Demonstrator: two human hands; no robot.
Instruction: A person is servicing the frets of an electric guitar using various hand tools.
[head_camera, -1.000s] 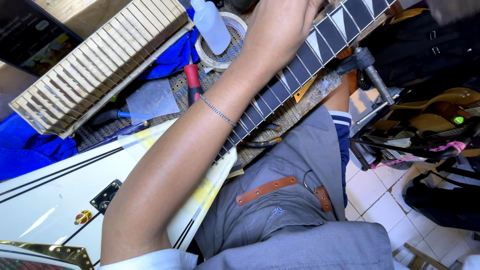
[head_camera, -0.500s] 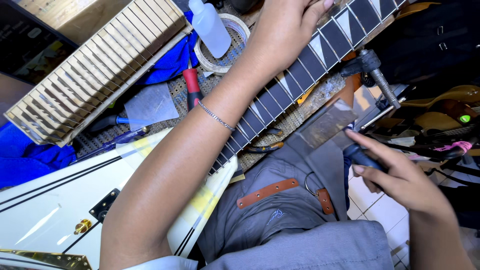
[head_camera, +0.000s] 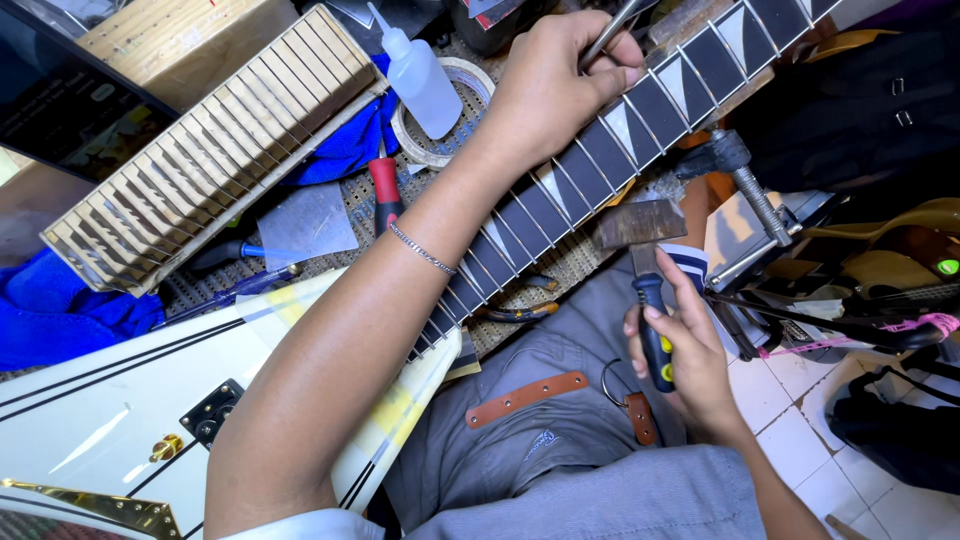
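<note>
Steel rod (head_camera: 612, 32) pinched in left hand (head_camera: 555, 85), upper centre of frame, fingers closed on it, hand resting on dark guitar fretboard (head_camera: 590, 170) that runs diagonally from upper right to lower centre. Right hand (head_camera: 680, 350), centre right, wrapped tight round blue-and-yellow handle of a flat-bladed scraper (head_camera: 645, 270), blade just below the fretboard edge. White guitar body (head_camera: 110, 410) lower left. Upper left: bare slotted neck (head_camera: 200, 150) on a blue cloth (head_camera: 350, 145). Squeeze bottle (head_camera: 420, 75) lying on a tape roll (head_camera: 440, 120), red-handled tool (head_camera: 384, 190) beside. Clamp (head_camera: 745, 190) right of the neck
</note>
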